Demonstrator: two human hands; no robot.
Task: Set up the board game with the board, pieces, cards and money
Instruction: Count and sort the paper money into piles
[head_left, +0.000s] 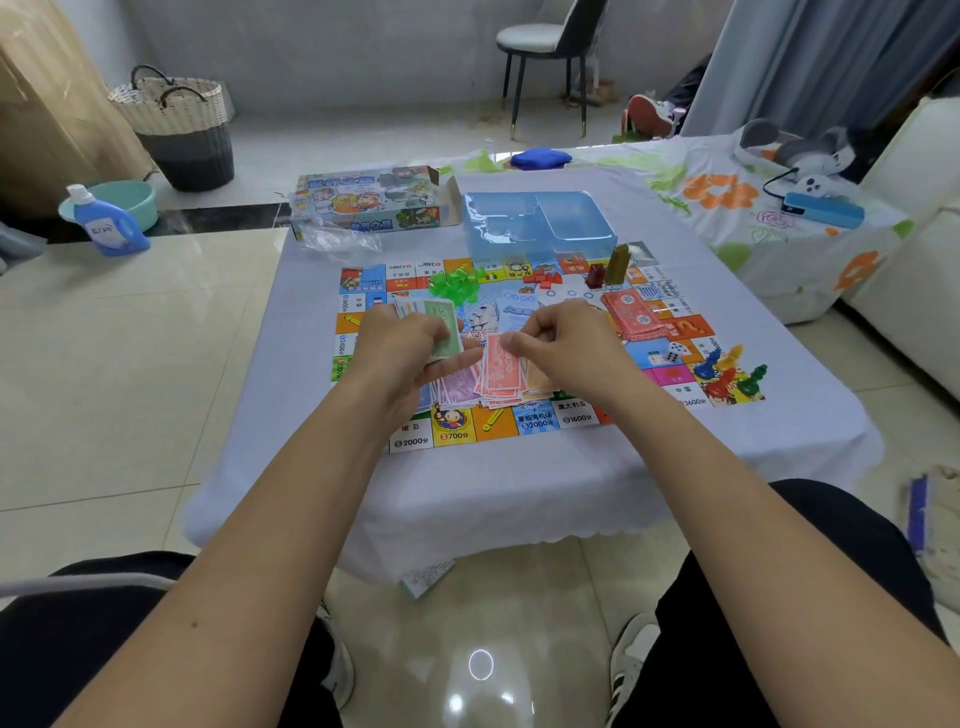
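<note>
Left hand: the left hand is curled round a stack of banknotes with a green note on top, held just above the board.
Right hand: the right hand pinches the top edge of a red note between thumb and forefinger; the other fingers are curled in.
Money piles: below and between the two hands, purple notes and red notes lie fanned on the board, with an orange pile partly hidden under the right hand.
Board: the board lies flat on the table under both hands, its near edge towards the person.
Green houses: a heap of green houses sits just beyond the left hand.
Red houses: red houses lie beyond the right hand.
Cards: a red deck of cards rests just right of the right hand.
Dice: dice lie to the right of the right hand.
Pawns: coloured pawns stand further right, at the board's corner.
Tray: a blue plastic tray sits beyond both hands, on the board's far edge.
Box: the game box lies beyond the left hand.
</note>
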